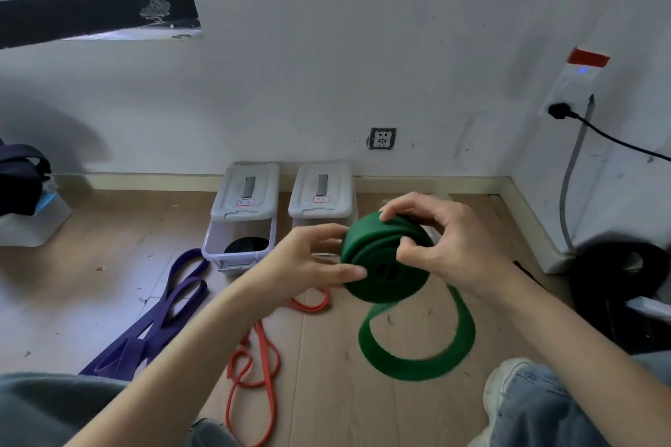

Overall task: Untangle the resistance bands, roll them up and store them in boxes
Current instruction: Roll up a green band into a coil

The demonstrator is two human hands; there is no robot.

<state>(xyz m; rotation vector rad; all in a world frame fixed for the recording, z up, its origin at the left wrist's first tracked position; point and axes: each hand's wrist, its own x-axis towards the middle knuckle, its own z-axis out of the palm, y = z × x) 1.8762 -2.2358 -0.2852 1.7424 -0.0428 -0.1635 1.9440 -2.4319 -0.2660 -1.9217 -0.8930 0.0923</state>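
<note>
A wide green resistance band [381, 258] is mostly wound into a thick roll held in the air, and its loose tail loops down towards the floor. My left hand [308, 261] holds the roll's left side with fingers and thumb. My right hand [443, 239] grips the roll from the top and right, fingers curled over the outer wrap. A purple band [163, 308] lies in loops on the floor at the left. An orange band [254, 366] lies tangled in the middle. Two clear boxes with grey lids stand at the wall: the left box [239, 229] holds a dark roll; the right box [321, 192] is partly hidden.
A black weight plate [617, 265] leans at the right by a white unit, with a cable [573, 174] running to a wall socket. A dark bag [21, 178] sits on a clear bin at the far left. My knees and a white shoe [508, 392] fill the bottom edge.
</note>
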